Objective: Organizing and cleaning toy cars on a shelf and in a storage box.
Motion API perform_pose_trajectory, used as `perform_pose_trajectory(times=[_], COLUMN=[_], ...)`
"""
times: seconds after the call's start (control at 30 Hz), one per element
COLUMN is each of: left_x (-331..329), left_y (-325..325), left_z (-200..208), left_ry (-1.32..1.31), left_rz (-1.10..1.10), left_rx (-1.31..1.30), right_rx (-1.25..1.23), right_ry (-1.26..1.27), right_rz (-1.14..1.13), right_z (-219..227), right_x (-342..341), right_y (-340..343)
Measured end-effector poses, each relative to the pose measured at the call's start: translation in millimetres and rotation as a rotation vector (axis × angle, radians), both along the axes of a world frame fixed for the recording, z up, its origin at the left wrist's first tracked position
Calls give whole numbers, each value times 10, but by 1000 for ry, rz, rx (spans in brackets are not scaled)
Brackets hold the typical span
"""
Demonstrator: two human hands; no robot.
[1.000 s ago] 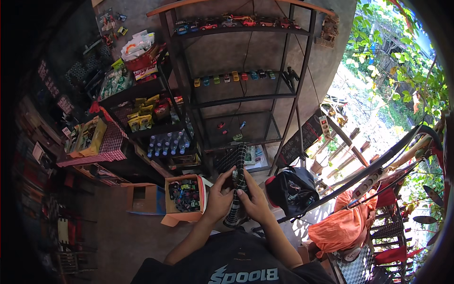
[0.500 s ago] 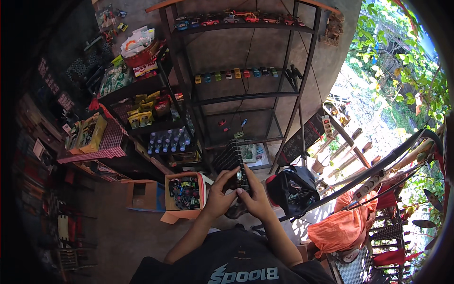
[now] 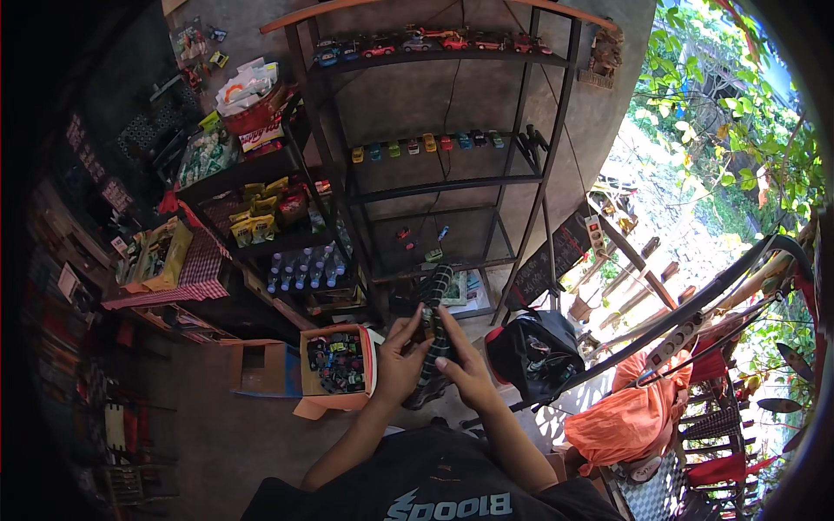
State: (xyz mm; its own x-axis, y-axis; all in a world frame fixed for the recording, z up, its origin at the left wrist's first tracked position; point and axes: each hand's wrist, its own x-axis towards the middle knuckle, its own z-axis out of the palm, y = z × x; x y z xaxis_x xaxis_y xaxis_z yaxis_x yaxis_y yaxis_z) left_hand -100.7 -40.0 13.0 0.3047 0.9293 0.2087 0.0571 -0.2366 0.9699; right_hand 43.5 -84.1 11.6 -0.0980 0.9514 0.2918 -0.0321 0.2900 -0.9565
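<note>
A dark cloth with thin white checked lines (image 3: 441,285) hangs between my two hands in front of my chest. My left hand (image 3: 402,358) is closed on the cloth's left side, its thumb and fingers around a small thing mostly hidden in the folds; its kind does not show. On the other side, my right hand (image 3: 467,369) pinches the cloth between thumb and fingers. Beyond the hands, a dark metal shelf rack (image 3: 452,184) carries rows of toy cars (image 3: 428,142), with a few small toys (image 3: 433,255) on a lower tier.
An open cardboard box (image 3: 375,369) filled with small toy cars stands on the floor at left. A black bag (image 3: 534,354) sits at right, near orange cloth (image 3: 621,408). Snack packets (image 3: 254,227) and bottles (image 3: 300,276) fill the shelves at left.
The cloth has shifted between my hands and now hangs lower below them. My left hand has turned and slid slightly down; the right-hand fingers have spread along the cloth. The view has shifted slightly.
</note>
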Motion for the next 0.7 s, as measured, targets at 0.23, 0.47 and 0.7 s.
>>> perform_pose_trajectory(times=[0.23, 0.47, 0.7], left_x=[25, 29, 97], left_y=[107, -9, -71], left_z=[2, 42, 68], left_ry=[-126, 3, -89], left_rz=[5, 94, 18], left_rx=[-38, 55, 124], right_rx=[46, 38, -55], right_ry=[-52, -31, 145], right_rz=[-81, -35, -44], right_z=[27, 30, 215], right_x=[-147, -140, -73], right_y=[-42, -34, -24])
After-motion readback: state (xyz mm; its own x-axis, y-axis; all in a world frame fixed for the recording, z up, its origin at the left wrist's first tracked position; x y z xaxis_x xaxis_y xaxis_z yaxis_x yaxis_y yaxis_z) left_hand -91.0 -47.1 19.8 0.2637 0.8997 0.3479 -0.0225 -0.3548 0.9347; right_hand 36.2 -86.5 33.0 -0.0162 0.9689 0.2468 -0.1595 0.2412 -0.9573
